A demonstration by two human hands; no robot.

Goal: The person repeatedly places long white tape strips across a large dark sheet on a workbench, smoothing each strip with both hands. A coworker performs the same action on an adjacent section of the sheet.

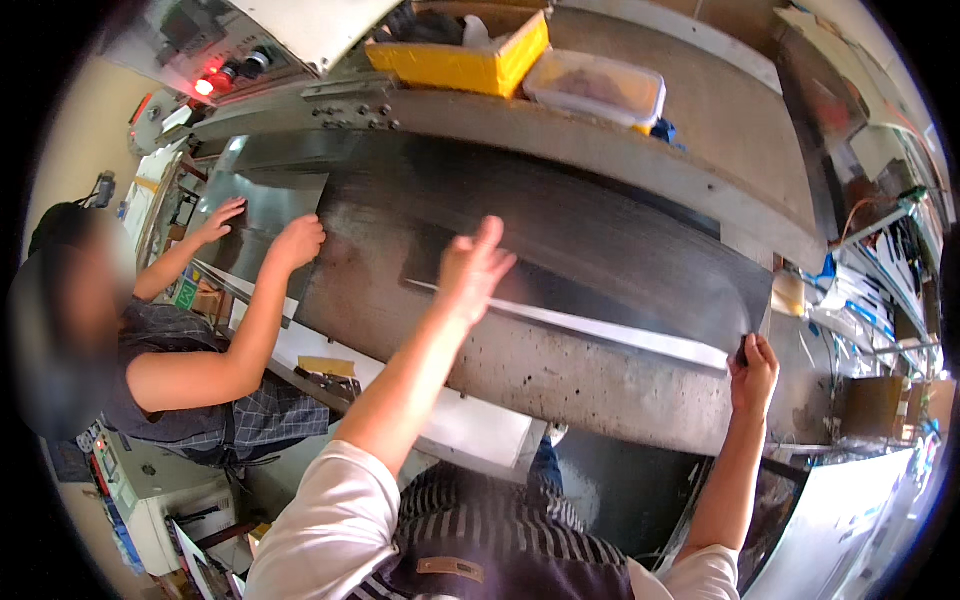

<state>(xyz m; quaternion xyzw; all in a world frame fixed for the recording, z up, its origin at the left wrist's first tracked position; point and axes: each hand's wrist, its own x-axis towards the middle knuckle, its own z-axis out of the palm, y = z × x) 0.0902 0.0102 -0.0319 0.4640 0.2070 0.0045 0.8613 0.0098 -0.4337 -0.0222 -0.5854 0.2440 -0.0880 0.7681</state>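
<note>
A large dark, glossy sheet (600, 240) lies across a long metal table, with a white strip (620, 335) showing along its near edge. Over that near edge is my left hand (475, 268), its fingers apart and slightly blurred; I cannot tell whether it touches the sheet. At the sheet's near right corner my right hand (754, 375) is closed, thumb and fingers pinching the corner. A small black spot shows at these fingertips, too small to make out. To the left, a co-worker's two hands (298, 243) are at a shiny sheet portion (270, 205).
The worn metal table (600, 395) has a raised bar behind the sheet. Beyond it stand a yellow box (450, 68) and a clear plastic tub (595, 85). A lit red lamp (206, 86) glows at back left. Shelving and cardboard boxes (870, 405) stand at right.
</note>
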